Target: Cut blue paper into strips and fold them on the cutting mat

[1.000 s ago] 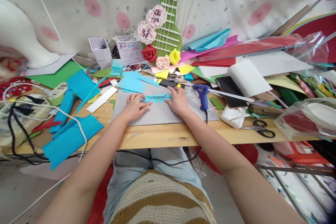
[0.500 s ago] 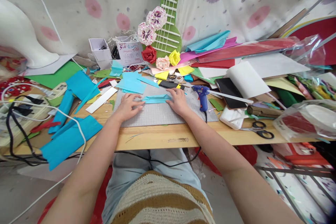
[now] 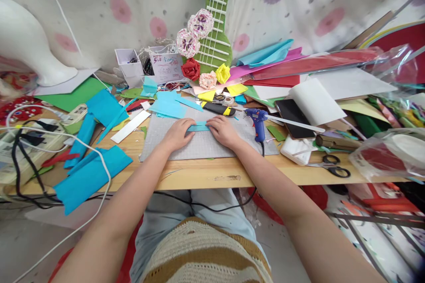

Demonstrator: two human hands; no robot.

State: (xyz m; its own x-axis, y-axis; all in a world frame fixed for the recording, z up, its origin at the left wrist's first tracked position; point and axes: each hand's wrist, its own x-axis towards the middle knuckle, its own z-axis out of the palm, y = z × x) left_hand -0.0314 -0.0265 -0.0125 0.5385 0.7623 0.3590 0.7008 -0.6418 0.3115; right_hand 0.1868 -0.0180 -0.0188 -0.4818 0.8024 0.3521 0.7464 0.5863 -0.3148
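Observation:
A narrow folded strip of light blue paper (image 3: pixel 198 127) lies on a grey cutting mat (image 3: pixel 206 143) at the middle of the wooden table. My left hand (image 3: pixel 179 133) rests on the strip's left end, fingers curled down onto it. My right hand (image 3: pixel 223 130) presses the right end, fingers bent onto the paper. The two hands are close together, with only a short piece of the strip showing between them.
A blue glue gun (image 3: pixel 258 120) stands right of the mat, its cord hanging over the table edge. Scissors (image 3: pixel 335 166), a phone (image 3: pixel 291 117) and stacked coloured sheets (image 3: pixel 299 66) fill the right. Blue paper pieces (image 3: pixel 89 172), cables (image 3: pixel 23 150) and a white ruler (image 3: pixel 130 126) lie left. Paper flowers (image 3: pixel 195 68) stand behind.
Both hands have moved inward toward each other along the blue strip, covering more of it. The strip now shows shorter between them.

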